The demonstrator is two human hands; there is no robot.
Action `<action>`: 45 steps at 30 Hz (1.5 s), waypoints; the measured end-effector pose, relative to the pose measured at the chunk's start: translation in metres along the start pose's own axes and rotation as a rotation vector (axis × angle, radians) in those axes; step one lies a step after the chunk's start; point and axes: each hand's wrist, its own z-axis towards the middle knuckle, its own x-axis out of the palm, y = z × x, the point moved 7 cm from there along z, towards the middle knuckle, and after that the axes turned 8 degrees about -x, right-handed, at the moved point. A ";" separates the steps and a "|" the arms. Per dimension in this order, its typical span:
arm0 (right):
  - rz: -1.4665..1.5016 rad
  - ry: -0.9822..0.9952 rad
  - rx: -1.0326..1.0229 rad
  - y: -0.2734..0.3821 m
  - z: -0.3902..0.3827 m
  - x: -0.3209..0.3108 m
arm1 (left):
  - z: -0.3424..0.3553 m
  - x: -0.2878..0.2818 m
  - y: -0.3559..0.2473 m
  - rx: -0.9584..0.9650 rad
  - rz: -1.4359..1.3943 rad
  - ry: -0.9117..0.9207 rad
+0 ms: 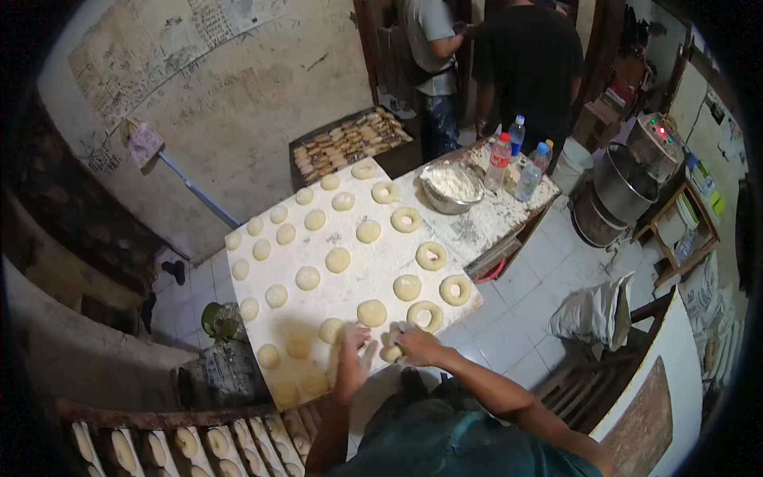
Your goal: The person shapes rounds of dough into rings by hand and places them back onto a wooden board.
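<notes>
At the near edge of the floured board (377, 270), we record both hands at work over pale dough. Our right hand (416, 345) is curled, fingers closed about a small dough piece (390, 353) — partly hidden by the grip — at the board's lower rim. Our left hand (354, 359) is open, thumb apart from the fingers, holding nothing that we can see; its fingertips lie close to a flattened dough round (372, 312), and we cannot tell whether they touch it. Just beyond the right hand we note a dough ring (434, 308), its hole clear. More rounds lie across the left and middle of the board, with further rings along its right side. Beyond, on the adjoining table (465, 237), we log a metal bowl (450, 205) of white flour (451, 183) and several plastic bottles (498, 163).
</notes>
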 end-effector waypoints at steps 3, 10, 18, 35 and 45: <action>0.319 -0.291 -0.038 0.014 -0.031 -0.037 | -0.016 0.023 -0.028 0.000 -0.080 0.072; 0.539 -0.736 0.243 0.029 -0.116 -0.078 | -0.026 0.073 -0.090 -0.096 -0.263 0.108; 0.438 -0.952 0.311 0.024 -0.219 -0.065 | -0.080 0.143 -0.137 0.046 -0.295 0.414; 2.041 -0.947 -0.087 0.114 -0.329 -0.022 | -0.231 0.184 -0.187 -0.504 -1.102 1.056; 2.121 -0.566 -0.166 0.144 -0.317 0.016 | -0.206 0.145 -0.186 -0.676 -1.311 0.888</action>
